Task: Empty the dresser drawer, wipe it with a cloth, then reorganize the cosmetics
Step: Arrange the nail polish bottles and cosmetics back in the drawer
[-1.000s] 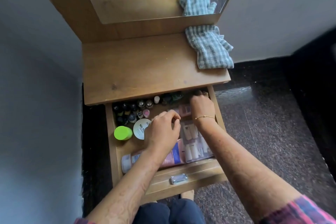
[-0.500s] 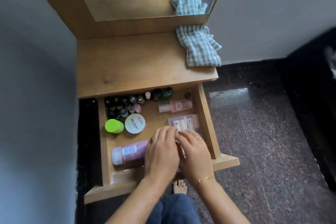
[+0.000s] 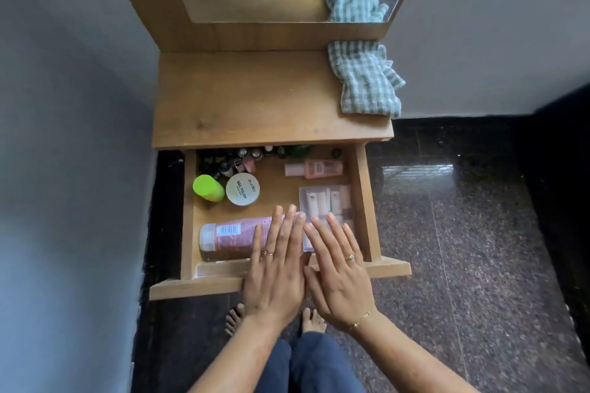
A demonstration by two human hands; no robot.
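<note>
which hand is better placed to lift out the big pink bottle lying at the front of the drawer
Probably the left hand. Its straight fingers already lie over the pink bottle, while the right hand sits further right, over the clear sachet packet. Both hands are empty.

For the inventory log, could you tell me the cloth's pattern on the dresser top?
The cloth is green-and-white checked, seen in the head view.

Bare wood shows mid-drawer (image 3: 364, 201), between the round white jar (image 3: 242, 189) and the sachet pack (image 3: 324, 201). Small bottles (image 3: 236, 158) crowd the far left corner, perhaps reaching under the tabletop (image 3: 255, 96), which lies bare left of the checked cloth (image 3: 367, 83). A pink bottle (image 3: 231, 233) blocks the near left.
</note>
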